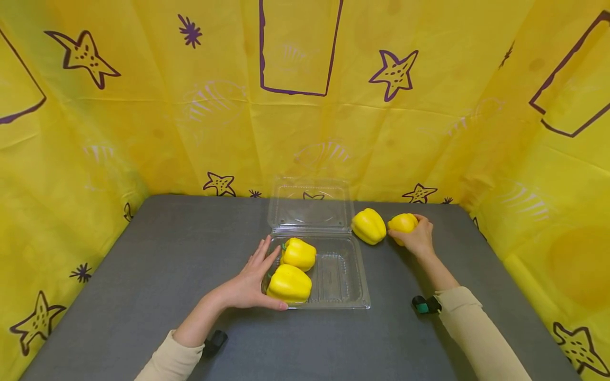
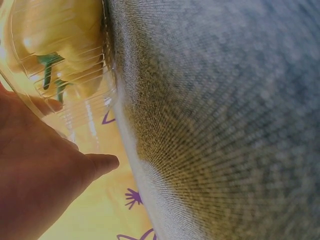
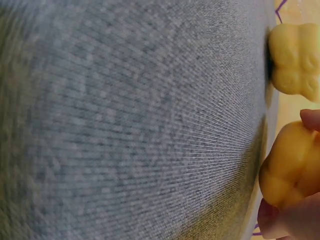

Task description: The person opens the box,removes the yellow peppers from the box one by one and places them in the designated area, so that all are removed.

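A clear plastic clamshell container point(image 1: 335, 280) lies open with two yellow bell peppers, a rear one point(image 1: 299, 254) and a front one point(image 1: 289, 284), in the left half of its base. Along the container's left side, my left hand point(image 1: 248, 283) rests with fingers spread and fairly straight, its thumb by the front edge. Through the clear wall in the left wrist view, green stems point(image 2: 49, 67) show. On the right, my right hand point(image 1: 420, 238) grips another yellow bell pepper point(image 1: 402, 223) between thumb and fingers. Beside it, touching neither hand, sits one more yellow bell pepper point(image 1: 369, 226).
The container's transparent lid point(image 1: 312, 206) is folded back toward the yellow curtain point(image 1: 305, 121) with purple drawings. Grey cloth covers the table point(image 1: 190, 248). Curtain also hangs at both sides.
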Action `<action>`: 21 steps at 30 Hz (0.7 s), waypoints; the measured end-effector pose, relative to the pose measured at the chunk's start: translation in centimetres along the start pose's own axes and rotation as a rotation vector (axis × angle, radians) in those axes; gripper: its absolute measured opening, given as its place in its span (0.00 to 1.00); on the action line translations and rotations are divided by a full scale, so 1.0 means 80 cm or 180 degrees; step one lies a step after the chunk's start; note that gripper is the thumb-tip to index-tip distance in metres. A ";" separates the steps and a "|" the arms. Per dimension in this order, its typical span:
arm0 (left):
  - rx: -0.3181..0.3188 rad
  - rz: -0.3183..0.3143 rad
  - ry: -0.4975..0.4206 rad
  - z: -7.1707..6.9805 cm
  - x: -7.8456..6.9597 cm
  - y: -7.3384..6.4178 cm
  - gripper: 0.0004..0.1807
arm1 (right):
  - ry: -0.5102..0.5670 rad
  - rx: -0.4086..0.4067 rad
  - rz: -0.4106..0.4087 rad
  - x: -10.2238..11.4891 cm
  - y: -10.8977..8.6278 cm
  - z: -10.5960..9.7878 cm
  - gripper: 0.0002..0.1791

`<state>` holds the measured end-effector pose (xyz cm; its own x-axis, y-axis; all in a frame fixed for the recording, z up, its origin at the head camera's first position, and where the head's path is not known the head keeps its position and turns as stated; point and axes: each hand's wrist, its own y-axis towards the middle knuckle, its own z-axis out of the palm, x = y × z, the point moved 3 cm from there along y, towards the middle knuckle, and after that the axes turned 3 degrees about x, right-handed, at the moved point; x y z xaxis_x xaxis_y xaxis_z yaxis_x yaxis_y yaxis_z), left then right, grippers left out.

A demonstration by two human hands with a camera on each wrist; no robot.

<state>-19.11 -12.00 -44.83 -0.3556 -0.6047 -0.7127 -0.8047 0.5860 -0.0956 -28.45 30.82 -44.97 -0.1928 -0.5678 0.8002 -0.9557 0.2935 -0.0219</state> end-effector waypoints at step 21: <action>-0.0012 0.0020 -0.0014 0.000 0.000 -0.001 0.69 | -0.0289 0.0135 -0.0295 0.000 0.001 0.010 0.51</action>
<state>-19.09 -12.05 -44.82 -0.3587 -0.5984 -0.7164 -0.8042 0.5877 -0.0883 -28.68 30.23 -45.41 -0.1206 -0.6588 0.7426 -0.9785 0.2048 0.0227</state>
